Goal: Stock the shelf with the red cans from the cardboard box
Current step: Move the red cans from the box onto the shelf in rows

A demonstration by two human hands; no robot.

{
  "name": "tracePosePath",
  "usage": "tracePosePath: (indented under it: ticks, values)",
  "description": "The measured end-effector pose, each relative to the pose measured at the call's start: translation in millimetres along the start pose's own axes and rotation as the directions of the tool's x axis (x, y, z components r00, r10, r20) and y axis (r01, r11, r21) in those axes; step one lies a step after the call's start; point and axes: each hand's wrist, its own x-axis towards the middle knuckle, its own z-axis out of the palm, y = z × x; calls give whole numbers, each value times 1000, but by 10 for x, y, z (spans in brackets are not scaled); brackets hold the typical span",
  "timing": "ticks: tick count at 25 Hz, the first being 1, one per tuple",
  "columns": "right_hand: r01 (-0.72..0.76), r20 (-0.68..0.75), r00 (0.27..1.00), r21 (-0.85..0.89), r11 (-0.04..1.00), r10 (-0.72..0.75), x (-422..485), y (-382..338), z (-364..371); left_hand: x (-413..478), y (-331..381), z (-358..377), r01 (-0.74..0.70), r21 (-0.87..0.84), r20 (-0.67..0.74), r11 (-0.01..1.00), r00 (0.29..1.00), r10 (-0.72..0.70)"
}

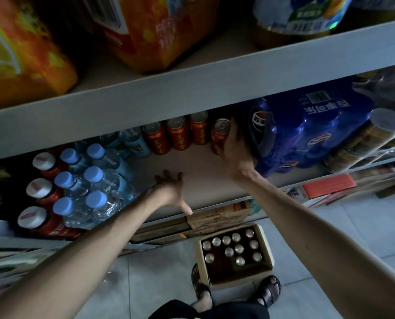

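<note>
Gripping cylindrical red can (217, 134), right hand (235, 154)

Three red cans (179, 134) with yellow lettering and silver tops stand upright side by side at the back of the shelf (191, 171), touching or nearly so. A fourth red can (219, 132) is just right of that row, gripped from the right side by my right hand (234, 153), top up; I can't tell if its base touches the shelf board. The cardboard box (235, 279) sits open on the floor below, and the boxed cans (229, 251) stand upright inside it, silver tops showing, with gaps among them.
</note>
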Motion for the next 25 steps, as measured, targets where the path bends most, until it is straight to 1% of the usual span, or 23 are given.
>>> tracePosePath:
  ticks: [1, 2, 4, 6, 7, 10, 12, 15, 17, 19, 20, 22, 23, 25]
  values:
    - [-64, 10, 998, -27, 998, 64, -126, 54, 80, 10, 10, 1, 1, 3, 4, 1000, 1000, -1]
    - [-82, 48, 995, -75, 994, 86, -271, 120, 156, 17, 12, 2, -3, -8, 8, 1000, 1000, 3]
    - [-125, 88, 988, -53, 991, 129, -402, 172, 286, 46, 0, 6, -11, -49, 9, 999, 1000, 12]
    - [-192, 77, 978, -11, 981, 193, -329, 172, 388, 75, -23, 17, -19, -64, 13, 998, 1000, 19]
    - [-239, 75, 968, -17, 971, 240, -274, 166, 424, 77, -33, 26, -25, -64, 14, 998, 1000, 26]
    - [-308, 37, 950, -23, 951, 308, -102, 114, 464, 94, -46, 55, -46, -34, -13, 998, 999, 45]
    - [-349, 6, 937, 44, 936, 349, -43, 121, 530, 90, -44, 60, -35, 6, -34, 999, 999, 35]
    - [-365, 38, 931, 77, 928, 363, 26, 98, 537, 95, -39, 67, -13, 34, -28, 999, 1000, 14]
    - [-346, 49, 938, 28, 938, 344, 80, 118, 555, 93, -42, 73, -3, 32, -17, 1000, 1000, 3]
    - [-338, 55, 940, 19, 941, 336, 69, 148, 598, 83, -45, 83, -4, 27, -32, 1000, 999, 5]
    - [-330, 64, 943, 65, 942, 326, 22, 125, 613, 75, -44, 86, -10, 30, -49, 999, 999, 12]
    - [-314, 46, 949, 253, 915, 312, -119, 63, 644, 68, -39, 87, -27, 29, -84, 999, 996, 30]
    - [-309, 52, 950, 304, 901, 309, -181, 22, 657, 69, -41, 87, -33, 25, -96, 999, 995, 35]
    - [-297, 114, 955, 359, 885, 274, -279, -37, 671, 71, -54, 91, -42, 14, -105, 999, 994, 44]
